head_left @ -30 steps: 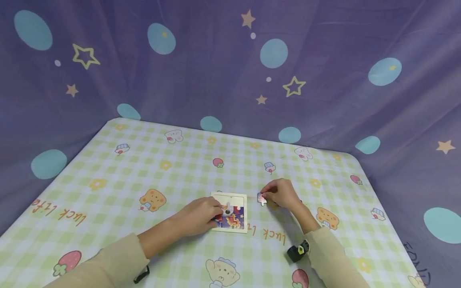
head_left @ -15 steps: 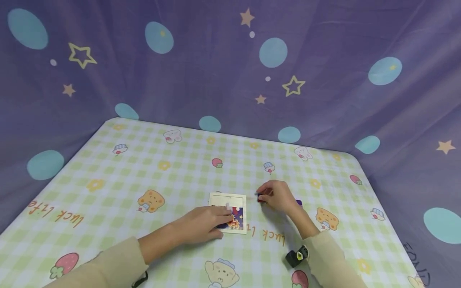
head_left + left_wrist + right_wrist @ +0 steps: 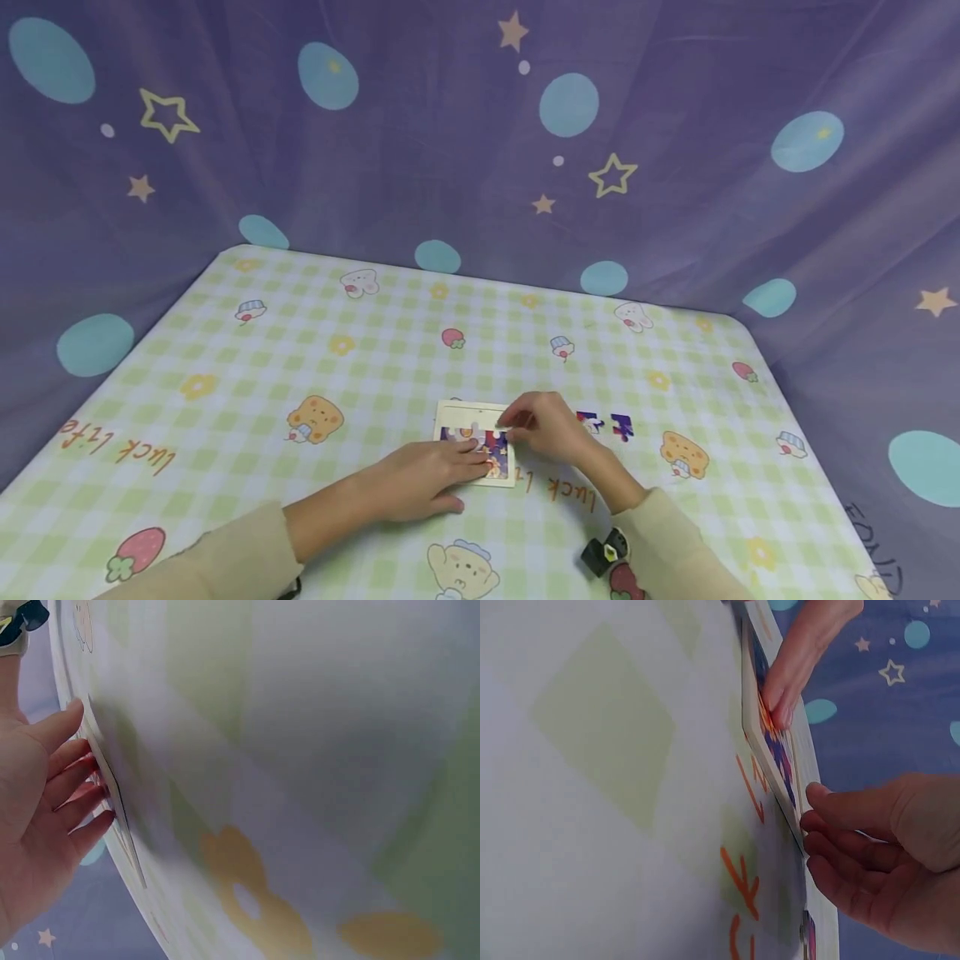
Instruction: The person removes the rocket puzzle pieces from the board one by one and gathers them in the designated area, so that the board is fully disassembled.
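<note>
A small jigsaw puzzle in a pale frame lies on the table, its lower part filled with dark blue, red and orange pieces and its upper strip bare. My left hand rests on the filled part with fingers extended; in the left wrist view, the left hand shows straight fingers at the board's edge. My right hand is at the frame's upper right corner, thumb and fingertips brought together on a puzzle piece mostly hidden by them. The right wrist view has the right hand right at the board's edge.
Two loose puzzle pieces lie right of the board: a blue one with white and a purple and red one. A checked cloth covers the table. A purple curtain hangs behind.
My right hand has carried the puzzle piece left to the board's upper right corner, uncovering the two loose pieces. My left hand has slid slightly toward me along the board, its fingers straighter.
</note>
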The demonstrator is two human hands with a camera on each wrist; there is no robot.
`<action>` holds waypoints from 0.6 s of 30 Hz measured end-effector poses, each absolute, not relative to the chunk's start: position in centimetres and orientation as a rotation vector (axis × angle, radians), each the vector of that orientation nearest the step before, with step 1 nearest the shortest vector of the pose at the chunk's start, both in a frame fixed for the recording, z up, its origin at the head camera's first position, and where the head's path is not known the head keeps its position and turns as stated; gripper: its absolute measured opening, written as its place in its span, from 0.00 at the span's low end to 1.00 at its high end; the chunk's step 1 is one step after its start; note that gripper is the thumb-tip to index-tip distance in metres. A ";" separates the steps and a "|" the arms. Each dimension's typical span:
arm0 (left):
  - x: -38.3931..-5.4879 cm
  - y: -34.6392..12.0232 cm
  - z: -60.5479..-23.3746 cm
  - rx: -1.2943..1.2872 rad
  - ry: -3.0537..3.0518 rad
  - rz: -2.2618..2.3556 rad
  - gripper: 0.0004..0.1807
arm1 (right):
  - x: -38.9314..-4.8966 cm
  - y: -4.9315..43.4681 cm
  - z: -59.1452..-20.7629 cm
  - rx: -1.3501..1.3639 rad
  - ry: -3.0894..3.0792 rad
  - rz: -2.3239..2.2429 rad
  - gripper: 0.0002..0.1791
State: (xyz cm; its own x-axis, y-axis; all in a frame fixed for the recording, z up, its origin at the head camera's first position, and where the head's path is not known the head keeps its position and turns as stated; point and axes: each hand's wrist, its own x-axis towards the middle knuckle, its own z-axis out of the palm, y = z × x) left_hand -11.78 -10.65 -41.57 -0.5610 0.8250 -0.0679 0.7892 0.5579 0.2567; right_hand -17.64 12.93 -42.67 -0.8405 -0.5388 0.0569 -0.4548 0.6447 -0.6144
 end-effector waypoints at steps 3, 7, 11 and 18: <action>-11.8 -10.9 -41.8 1.334 2.581 0.316 0.30 | -17.3 12.6 -42.5 -0.882 2.699 -0.932 0.07; -12.0 -11.0 -41.9 1.323 2.558 0.329 0.30 | -17.1 12.5 -42.3 -0.920 2.698 -0.916 0.07; -12.2 -10.9 -41.8 1.308 2.548 0.322 0.30 | -17.1 12.3 -42.2 -0.910 2.698 -0.933 0.06; -12.1 -10.7 -41.4 1.307 2.555 0.326 0.29 | -17.4 11.9 -42.1 -0.816 2.666 -0.986 0.07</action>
